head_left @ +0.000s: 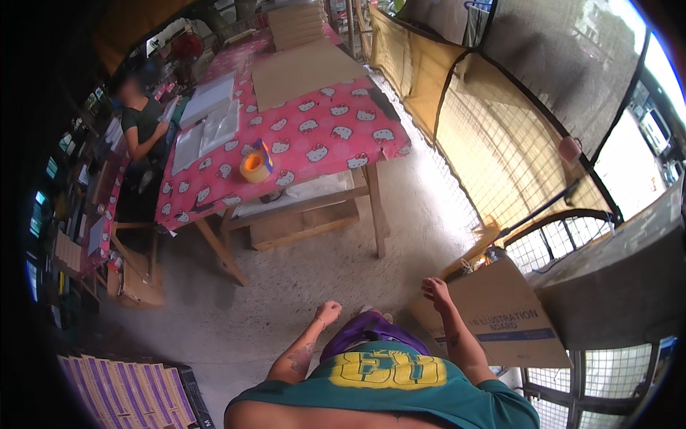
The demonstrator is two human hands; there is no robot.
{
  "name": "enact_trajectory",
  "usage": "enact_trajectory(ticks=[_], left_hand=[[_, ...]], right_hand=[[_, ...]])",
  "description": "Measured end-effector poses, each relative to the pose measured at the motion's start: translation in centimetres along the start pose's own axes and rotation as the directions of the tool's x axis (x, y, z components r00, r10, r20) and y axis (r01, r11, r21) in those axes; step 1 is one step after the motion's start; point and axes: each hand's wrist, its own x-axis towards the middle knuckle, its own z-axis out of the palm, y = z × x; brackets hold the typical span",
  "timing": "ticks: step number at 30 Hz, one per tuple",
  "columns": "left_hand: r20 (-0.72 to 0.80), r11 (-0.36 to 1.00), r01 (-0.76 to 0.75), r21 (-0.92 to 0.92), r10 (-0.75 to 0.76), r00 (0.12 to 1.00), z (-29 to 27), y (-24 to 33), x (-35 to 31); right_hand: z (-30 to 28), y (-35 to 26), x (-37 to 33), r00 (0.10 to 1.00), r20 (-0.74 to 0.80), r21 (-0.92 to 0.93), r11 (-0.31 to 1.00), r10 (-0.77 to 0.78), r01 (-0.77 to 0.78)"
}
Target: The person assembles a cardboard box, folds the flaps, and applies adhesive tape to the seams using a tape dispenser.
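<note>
My left hand [329,312] hangs in front of my body, above the concrete floor, its fingers curled in and nothing visible in them. To its right, my right hand [435,293] is held out beside a large cardboard box [504,314]. Its fingers are partly apart and hold nothing. Ahead of both hands stands a table with a pink patterned cover [314,154]. A tape dispenser [256,166] with a roll of tape rests by the table's near edge. Farther back lie clear plastic sheets [207,134] and a big brown board [307,71].
A stack of brown boards [296,25] stands at the table's far end. Another person [143,121] sits left of the table. Cartons with purple stripes [128,393] are stacked at the lower left. Mesh fencing with yellow cloth [500,136] runs along the right side.
</note>
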Motion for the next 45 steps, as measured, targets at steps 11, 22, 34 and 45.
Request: enact_trajectory(ticks=[11, 22, 34, 45], left_hand=[[-0.268, 0.745, -0.667, -0.016, 0.639, 0.721, -1.7, 39.5, 19.8], [-0.405, 0.681, -0.631, 0.372, 0.73, 0.55, -2.3, 56.7, 33.3], [-0.789, 0.923, -0.242, 0.3, 0.383, 0.48, -2.0, 70.5, 43.5], [-0.924, 0.94, -0.183, 0.288, 0.323, 0.203, -14.5, 77.9, 62.0]], right_hand=[[-2.7, -17.1, 19.3, 0.996, 0.049, -0.05, 0.997, 0.069, -0.067], [-7.8, -32.4, 35.1, 0.996, 0.065, -0.016, 0.999, 0.053, -0.052], [-5.7, -53.0, 61.2, 0.861, 0.492, -0.376, 0.924, 0.13, 0.075], [9.1, -68.6, 72.6, 0.58, 0.792, -0.372, 0.601, -0.193, 0.708]])
